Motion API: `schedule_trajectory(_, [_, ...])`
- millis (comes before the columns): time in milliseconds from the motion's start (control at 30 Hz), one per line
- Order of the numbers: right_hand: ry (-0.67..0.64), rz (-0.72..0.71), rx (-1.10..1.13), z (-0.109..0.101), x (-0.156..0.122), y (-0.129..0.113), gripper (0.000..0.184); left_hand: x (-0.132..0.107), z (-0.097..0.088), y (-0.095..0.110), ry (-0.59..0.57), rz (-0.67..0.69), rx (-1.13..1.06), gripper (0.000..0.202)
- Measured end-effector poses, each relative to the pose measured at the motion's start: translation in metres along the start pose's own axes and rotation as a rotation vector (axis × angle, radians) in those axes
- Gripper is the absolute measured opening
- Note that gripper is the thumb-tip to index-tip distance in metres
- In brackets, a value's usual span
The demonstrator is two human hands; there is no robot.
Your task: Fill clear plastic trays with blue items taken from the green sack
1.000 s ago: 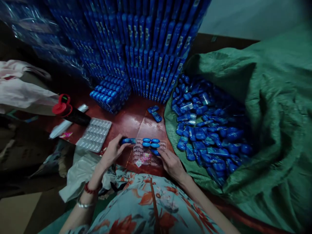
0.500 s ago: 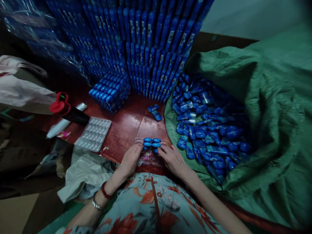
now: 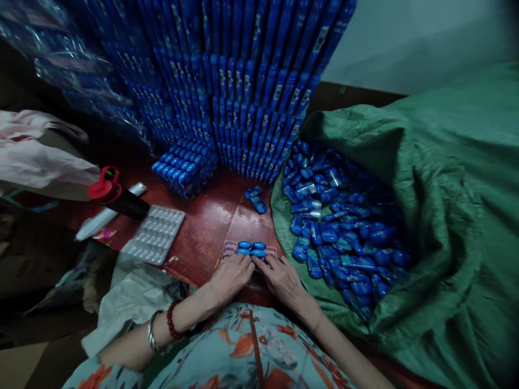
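Note:
Right in front of me a clear plastic tray (image 3: 230,247) lies on the red table, with several glossy blue oblong packs (image 3: 258,253) standing in its middle cavities. Both hands meet at the near side of these packs. My left hand (image 3: 233,275) has its fingers bent and bunched, fingertips down on the near blue packs. Close beside it, my right hand (image 3: 279,276) curls its fingers onto the same near packs, thumb toward the left hand. The fingers hide the nearest packs and the tray's front part.
Beyond stands a tall wall of blue packs (image 3: 239,108), with a smaller block (image 3: 186,167) before it. Two loose packs (image 3: 255,200) lie on the table (image 3: 206,221). A green sack (image 3: 438,216) spills many blue packs at right; an empty blister tray (image 3: 156,232) and red-lidded bottle (image 3: 117,194) lie left.
My hands have moved inward from the tray's two sides and now meet over the near packs, covering them. The view has tilted up slightly.

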State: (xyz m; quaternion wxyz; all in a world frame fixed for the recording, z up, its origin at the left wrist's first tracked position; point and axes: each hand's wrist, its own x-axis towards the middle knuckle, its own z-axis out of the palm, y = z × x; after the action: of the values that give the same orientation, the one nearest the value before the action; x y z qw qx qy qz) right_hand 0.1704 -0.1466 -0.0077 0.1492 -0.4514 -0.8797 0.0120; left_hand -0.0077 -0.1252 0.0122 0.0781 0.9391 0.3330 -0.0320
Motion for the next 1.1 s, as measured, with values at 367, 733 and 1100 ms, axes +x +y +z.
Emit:
schedule_trajectory(367, [0.265,0.278,0.105,-0.007,0.029,0.045,0.027,0.019,-0.037,-0.046,0.196,-0.001,-0.090,0.015])
schedule_trajectory(733, [-0.088,0.691,-0.002,0.019,0.124,0.072,0.030,0.165,-0.014,-0.124,0.224,-0.544,-0.264,0.030])
schedule_trajectory(1100, [0.182,0.669,0.602,-0.025,-0.042,0.034,0.029,0.028,0.010,-0.118,0.394,-0.473,-0.469,0.019])
